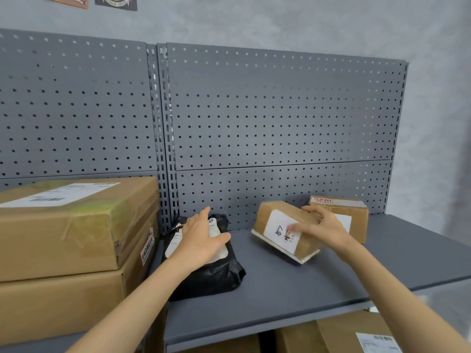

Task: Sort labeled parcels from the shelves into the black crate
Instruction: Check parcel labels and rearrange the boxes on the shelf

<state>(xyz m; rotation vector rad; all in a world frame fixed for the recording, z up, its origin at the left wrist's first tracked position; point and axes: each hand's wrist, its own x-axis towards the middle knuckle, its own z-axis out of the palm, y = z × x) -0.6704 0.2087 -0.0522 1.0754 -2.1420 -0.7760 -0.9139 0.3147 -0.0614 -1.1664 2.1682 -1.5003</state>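
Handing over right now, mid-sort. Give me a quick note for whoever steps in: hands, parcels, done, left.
Left hand: flat on the black bag parcel, not gripping.
Right hand: grips the small labelled box, tilted up off the grey shelf.
Another small box stands behind it; two big cartons are stacked at left.
Black crate: not in view, so the done count is unknown.
Left: crate both handled parcels, then the rest.

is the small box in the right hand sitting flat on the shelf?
No. The right hand holds the small cardboard box tilted, one edge lifted off the grey shelf.
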